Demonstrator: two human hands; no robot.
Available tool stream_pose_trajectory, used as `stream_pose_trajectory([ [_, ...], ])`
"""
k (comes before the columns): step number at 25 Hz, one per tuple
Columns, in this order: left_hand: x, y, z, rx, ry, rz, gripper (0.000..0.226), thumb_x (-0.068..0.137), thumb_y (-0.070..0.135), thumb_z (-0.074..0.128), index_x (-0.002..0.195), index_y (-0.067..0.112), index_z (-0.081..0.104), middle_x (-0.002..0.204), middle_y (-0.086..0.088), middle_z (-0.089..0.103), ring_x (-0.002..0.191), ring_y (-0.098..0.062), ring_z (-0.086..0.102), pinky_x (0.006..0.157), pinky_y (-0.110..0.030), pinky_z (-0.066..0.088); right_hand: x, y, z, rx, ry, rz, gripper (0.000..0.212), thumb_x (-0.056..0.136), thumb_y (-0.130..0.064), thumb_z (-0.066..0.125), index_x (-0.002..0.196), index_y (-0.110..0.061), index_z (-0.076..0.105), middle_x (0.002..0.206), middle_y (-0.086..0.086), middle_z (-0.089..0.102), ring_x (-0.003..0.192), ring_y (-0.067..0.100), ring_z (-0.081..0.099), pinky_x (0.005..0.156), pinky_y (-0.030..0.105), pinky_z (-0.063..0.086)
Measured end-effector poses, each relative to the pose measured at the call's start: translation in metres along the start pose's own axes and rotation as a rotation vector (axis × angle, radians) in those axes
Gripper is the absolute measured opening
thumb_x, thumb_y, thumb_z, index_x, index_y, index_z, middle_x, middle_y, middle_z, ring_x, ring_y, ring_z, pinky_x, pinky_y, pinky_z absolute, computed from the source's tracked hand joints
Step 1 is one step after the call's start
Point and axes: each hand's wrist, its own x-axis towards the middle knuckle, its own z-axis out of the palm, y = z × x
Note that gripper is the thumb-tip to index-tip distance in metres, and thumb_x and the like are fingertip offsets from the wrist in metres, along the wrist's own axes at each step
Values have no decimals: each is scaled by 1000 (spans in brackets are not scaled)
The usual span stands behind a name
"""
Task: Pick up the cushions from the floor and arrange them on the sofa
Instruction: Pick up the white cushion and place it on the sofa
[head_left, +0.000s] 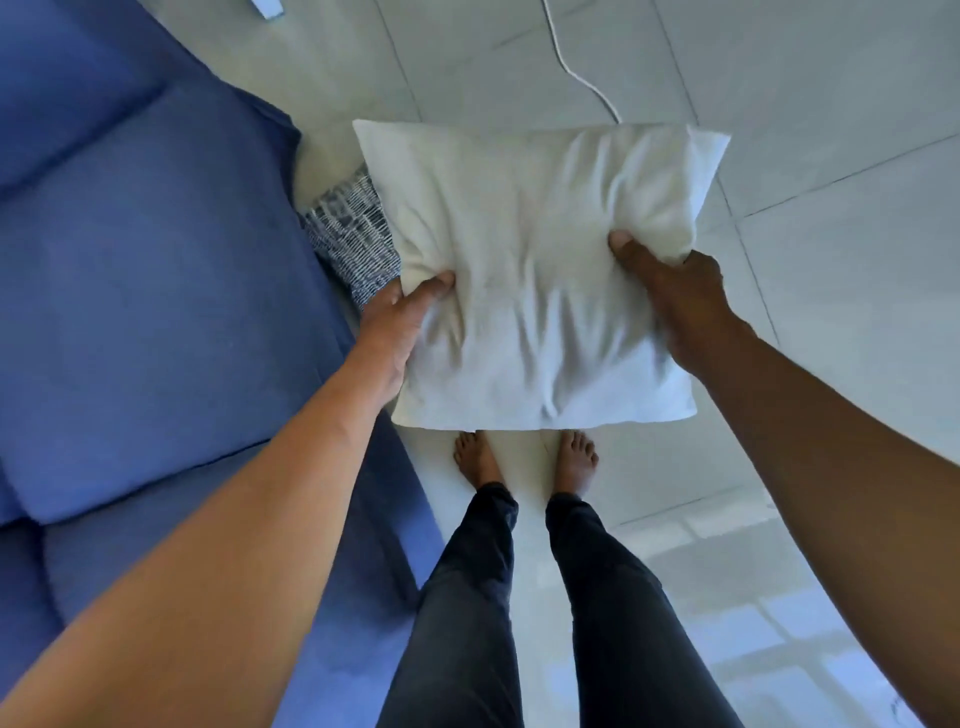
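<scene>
A plain white cushion (535, 270) hangs in the air above the floor, in front of my legs. My left hand (400, 322) grips its left edge, thumb pressed into the top face. My right hand (670, 291) grips its right edge the same way. Below the cushion's left side, a grey-and-white patterned cushion (353, 239) lies on the floor against the sofa, partly hidden by the white one. The blue sofa (156, 291) fills the left side of the view, its seat cushions bare.
Pale floor tiles (831, 130) spread to the right and ahead. A white cable (576, 67) runs across the floor beyond the cushion. My bare feet (524, 457) stand close to the sofa's front edge.
</scene>
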Motion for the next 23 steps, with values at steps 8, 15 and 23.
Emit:
stream_pose_trajectory([
  [8,-148,64,-96,-176,195,101,39,85,37,83,117,16,78,113,-2,83,107,-27,78,99,-50,61,-133,-101,45,-53,-208,-167,27,79,-46,87,89,-29,70,87,-19,75,79,-4,71,71,18,54],
  [15,-220,24,-184,-381,396,145,37,83,39,83,114,19,79,115,1,82,111,-26,76,105,-52,57,-201,-116,126,-304,-410,-270,42,72,-63,85,86,-24,76,86,-8,81,72,16,74,60,30,54],
  [23,-278,-49,-291,-573,575,112,36,86,37,82,116,17,78,114,1,82,109,-25,77,101,-50,59,-278,-93,254,-426,-639,-302,24,78,-44,88,90,-28,74,82,-21,78,76,-9,74,67,16,54],
])
